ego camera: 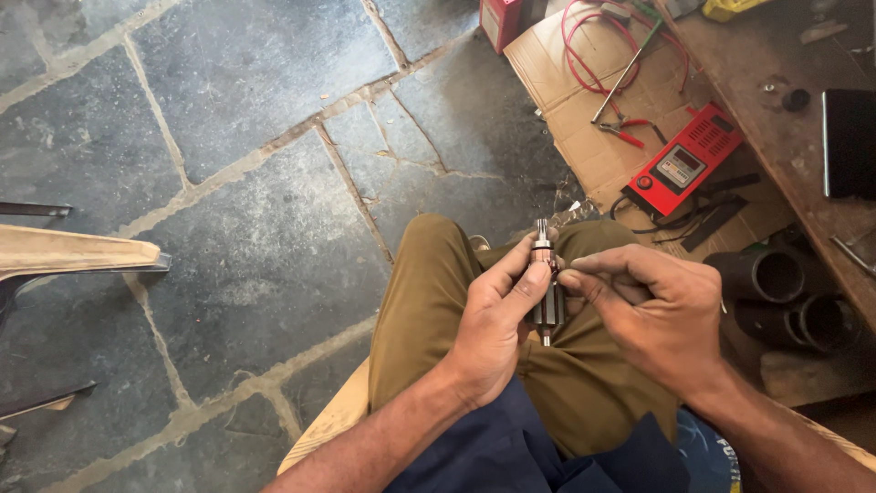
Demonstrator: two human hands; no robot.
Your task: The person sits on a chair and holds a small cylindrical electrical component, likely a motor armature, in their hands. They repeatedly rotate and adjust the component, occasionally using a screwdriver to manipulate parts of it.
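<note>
Right now your left hand (493, 333) wraps the small motor armature (546, 283) from the side, thumb pressed along its body, fingers curled behind it; that keeps the shaft upright over your lap, the bearing end pointing away from you, so the upper part stays bare for the other hand. Your right hand (652, 315) comes in from the right with fingertips (570, 274) pressed together against the armature just below the bearing; whether they pinch a fine wire or only the metal itself is hard to tell, since the fingers cover the spot. Both hands close on the same piece, held above your olive trousers (429, 301) rather than rested on anything, which lets you turn it freely.

Beneath you lies a floor of grey stone slabs (246, 137) with pale, rough joints; a flattened sheet of cardboard (566, 73) is spread on it ahead and to your right, serving as a work mat. On it sit a red box-shaped meter with a small display (689, 160), red-handled pliers (625, 132), a screwdriver (625, 78) and a loop of red cable (584, 55). A worn wooden bench (776, 100) runs along the right edge; two dark pipe sections (785, 292) lie below it, near your right knee. A pale plank on a dark frame (73, 251) juts in from the left, well apart from you.
</note>
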